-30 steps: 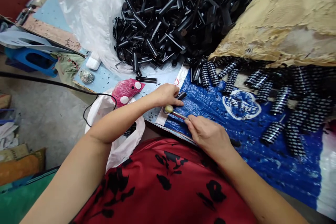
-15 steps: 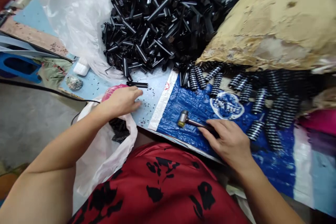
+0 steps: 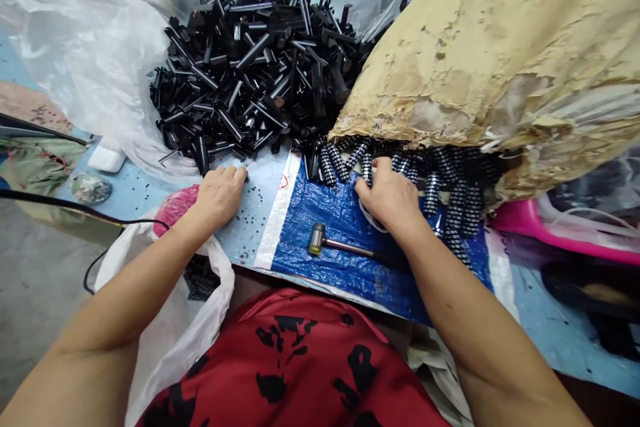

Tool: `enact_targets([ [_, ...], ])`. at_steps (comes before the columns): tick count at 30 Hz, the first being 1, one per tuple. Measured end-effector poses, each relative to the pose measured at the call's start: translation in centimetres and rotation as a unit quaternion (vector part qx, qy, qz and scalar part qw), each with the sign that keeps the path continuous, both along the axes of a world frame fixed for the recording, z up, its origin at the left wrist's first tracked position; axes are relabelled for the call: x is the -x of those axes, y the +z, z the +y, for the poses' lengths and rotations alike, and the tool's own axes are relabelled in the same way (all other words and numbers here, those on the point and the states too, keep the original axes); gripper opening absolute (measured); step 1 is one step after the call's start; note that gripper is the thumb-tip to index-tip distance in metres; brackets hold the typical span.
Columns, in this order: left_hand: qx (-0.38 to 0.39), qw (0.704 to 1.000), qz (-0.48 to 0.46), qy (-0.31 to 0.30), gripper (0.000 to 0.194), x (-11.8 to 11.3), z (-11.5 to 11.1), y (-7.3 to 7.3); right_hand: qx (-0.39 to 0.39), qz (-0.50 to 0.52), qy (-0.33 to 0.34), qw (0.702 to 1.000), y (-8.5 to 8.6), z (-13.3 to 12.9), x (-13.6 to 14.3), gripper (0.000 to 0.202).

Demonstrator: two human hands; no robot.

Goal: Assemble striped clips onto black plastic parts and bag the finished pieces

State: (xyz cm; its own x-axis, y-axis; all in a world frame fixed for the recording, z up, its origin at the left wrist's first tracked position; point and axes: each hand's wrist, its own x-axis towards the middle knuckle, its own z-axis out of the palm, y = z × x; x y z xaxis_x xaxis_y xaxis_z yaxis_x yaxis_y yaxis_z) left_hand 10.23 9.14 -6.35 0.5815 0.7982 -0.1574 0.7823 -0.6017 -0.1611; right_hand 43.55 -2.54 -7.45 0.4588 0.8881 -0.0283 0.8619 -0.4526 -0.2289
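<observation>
My left hand (image 3: 221, 196) rests on the light blue table top in front of the heap of black tubular pieces (image 3: 260, 67). Its fingers are curled down over a black tubular piece (image 3: 247, 177), mostly hidden, with a dark end peeking out. My right hand (image 3: 393, 195) reaches to the row of black ribbed cylinders. Its thumb and forefinger are apart, on either side of one black ribbed cylinder (image 3: 367, 168); contact is unclear. A small hammer (image 3: 317, 239) lies untouched on the blue plastic sheet (image 3: 300, 213), its handle toward my right forearm.
A torn yellowish sack (image 3: 450, 53) leans over more ribbed cylinders (image 3: 456, 203) at the right. Tiny dark rings dot the table top (image 3: 257, 203). A white plastic bag (image 3: 225, 273) hangs at the front edge. A pink basin (image 3: 525, 230) stands far right.
My right hand has let go of the hammer and moved forward to the ribbed cylinders. My left hand has closed over the loose black tubular piece. The view has shifted right.
</observation>
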Motion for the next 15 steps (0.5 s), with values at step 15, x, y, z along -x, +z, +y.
enact_targets([
  [15, 0.281, 0.859, -0.428, 0.014, 0.028, -7.6, -7.1, 1.1, -0.161, 0.700, -0.082, 0.690, 0.2, -8.5, 5.7, 0.052],
])
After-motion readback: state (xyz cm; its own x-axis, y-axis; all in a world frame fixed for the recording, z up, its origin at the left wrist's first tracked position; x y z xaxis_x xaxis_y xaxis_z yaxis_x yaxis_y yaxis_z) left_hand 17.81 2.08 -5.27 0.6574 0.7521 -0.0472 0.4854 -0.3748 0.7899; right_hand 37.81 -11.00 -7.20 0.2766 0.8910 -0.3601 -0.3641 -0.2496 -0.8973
